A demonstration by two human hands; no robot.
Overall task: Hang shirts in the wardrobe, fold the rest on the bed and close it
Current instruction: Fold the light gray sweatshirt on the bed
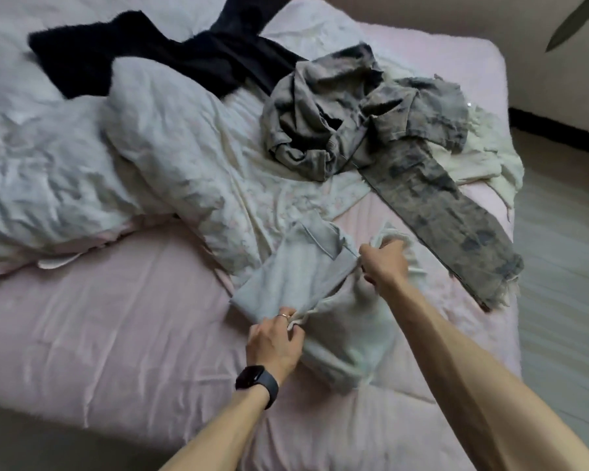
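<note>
Crumpled white duvet [82, 158] at left; plant leaf [578, 22] top right; pale floor [565, 300] beside.

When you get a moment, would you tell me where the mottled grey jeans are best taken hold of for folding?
Probably by the frayed hem of the outstretched leg, coming from the near right side of the bed. That leg of the mottled grey jeans lies flat and straight with nothing on it, whereas the waist end is bunched in a heap.

Black fuzzy garment [170, 59] runs off top edge; green pointed leaf [578, 18] cropped; right hand [385, 263] fingertips hidden in pale grey garment [296, 270].
</note>
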